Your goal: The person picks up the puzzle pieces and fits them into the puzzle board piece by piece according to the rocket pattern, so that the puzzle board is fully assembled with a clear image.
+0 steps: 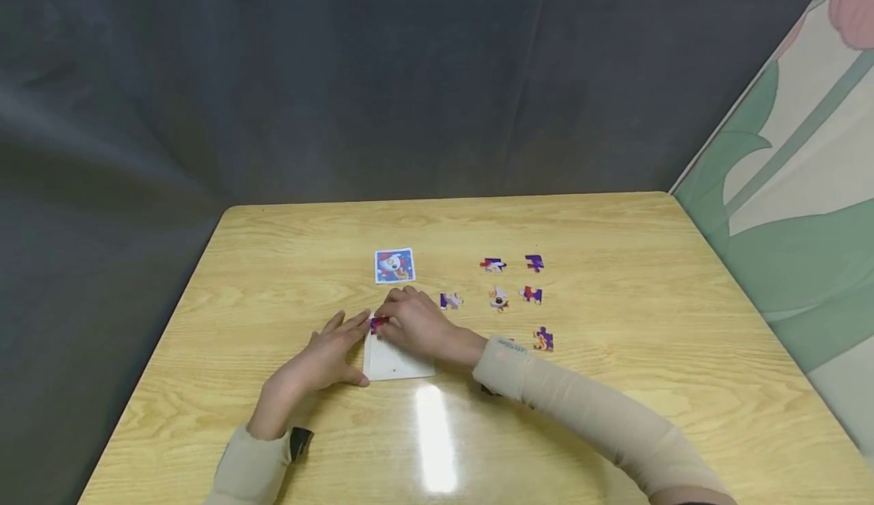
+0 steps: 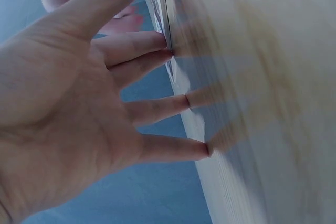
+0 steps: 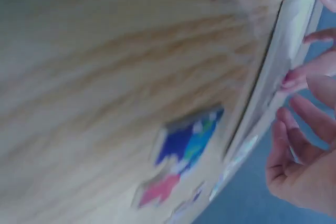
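A square white puzzle tray (image 1: 399, 368) lies on the table in the head view, with a purple and red puzzle piece (image 1: 378, 326) at its far left corner. My right hand (image 1: 415, 324) reaches over the tray and pinches that piece with thumb and fingertips; the exact grip is partly hidden. Along the tray's left edge, my left hand (image 1: 324, 357) rests with its fingers spread, fingertips close to the same corner. The left wrist view shows the left hand (image 2: 79, 103) with straight fingers touching the tabletop. In the right wrist view the right hand's (image 3: 307, 156) other fingers are curled.
Beyond the tray lies a small picture card (image 1: 394, 266) of a white character on blue. Loose puzzle pieces are scattered to the right, among them a purple one (image 1: 535, 263), a white one (image 1: 499, 299) and a purple-orange one (image 1: 544, 339). The right forearm partly covers another.
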The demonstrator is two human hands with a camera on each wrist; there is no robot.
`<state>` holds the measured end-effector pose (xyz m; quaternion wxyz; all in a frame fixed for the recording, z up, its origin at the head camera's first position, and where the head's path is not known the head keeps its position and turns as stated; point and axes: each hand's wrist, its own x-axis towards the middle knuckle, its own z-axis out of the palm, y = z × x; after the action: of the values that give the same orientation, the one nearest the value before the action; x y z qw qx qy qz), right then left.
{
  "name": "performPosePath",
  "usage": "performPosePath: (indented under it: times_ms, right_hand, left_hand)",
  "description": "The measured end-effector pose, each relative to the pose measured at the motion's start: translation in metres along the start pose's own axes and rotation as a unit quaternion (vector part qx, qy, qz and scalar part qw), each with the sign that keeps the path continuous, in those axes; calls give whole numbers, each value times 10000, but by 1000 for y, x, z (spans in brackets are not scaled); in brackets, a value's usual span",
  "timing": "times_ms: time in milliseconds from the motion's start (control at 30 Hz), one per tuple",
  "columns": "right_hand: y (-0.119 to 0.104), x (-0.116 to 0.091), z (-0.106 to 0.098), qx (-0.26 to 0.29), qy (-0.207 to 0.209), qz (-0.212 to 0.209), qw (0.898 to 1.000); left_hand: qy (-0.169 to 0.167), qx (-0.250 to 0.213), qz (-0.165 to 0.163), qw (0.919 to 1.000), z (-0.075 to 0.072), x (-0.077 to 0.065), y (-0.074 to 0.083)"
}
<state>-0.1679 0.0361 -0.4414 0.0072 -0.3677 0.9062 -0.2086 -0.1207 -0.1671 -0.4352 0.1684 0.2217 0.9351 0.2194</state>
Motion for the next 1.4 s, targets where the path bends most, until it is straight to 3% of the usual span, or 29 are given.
performPosePath:
  times_ms: [167,267,367,533,700,1133,1400]
  right_hand:
    - [24,-10,-25,194,861,-31,9961]
    - [50,-18,-40,218,1408,320,9893]
    - [77,-25,-50,248,1632,893,9822]
    - [111,-38,-55,172,1419,1659,9757]
    - [124,-49,-57,-142,1119,2040,9724]
    - [137,-66,-63,-362,690,2475,9657]
    - [143,-67,-64,-355,765,2356,9682]
  left_hand:
    - [-29,97,-36,9999,0,2,-1]
    - [-51,111,-72,9999,-1,3,0]
    - [-71,79,-110,9999,-1,3,-1]
    - [-65,-21,-114,9999,0,3,0]
    - [-21,-84,-53,9999,2,4,3]
    - [-1,-4,-96,10000,2,7,3]
    - [9,-32,-70,10000,0,6,5]
